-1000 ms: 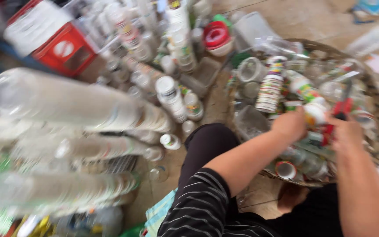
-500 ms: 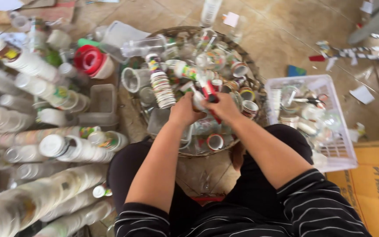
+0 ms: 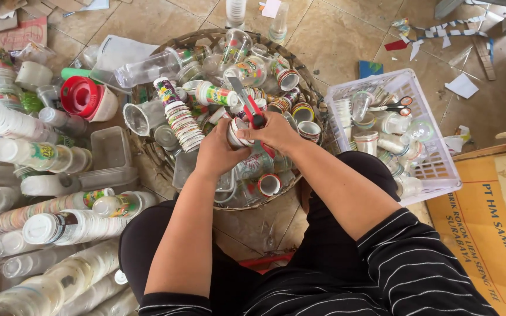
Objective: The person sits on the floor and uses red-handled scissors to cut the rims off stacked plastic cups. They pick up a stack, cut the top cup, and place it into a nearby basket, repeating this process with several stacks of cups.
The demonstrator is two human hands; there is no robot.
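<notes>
Cup (image 3: 238, 133) sits between your two hands over the near middle of the round woven basket (image 3: 300, 70), which is heaped with loose cups; long nested stacks (image 3: 60, 225) lie on the floor to the left, and a white crate (image 3: 434, 169) to the right holds more. Much of the heap looks unsorted. Your left hand (image 3: 216, 153) is wrapped around the cup, and your right hand (image 3: 276, 131) is clenched on a red-handled cutter (image 3: 247, 105), blade pointing far.
</notes>
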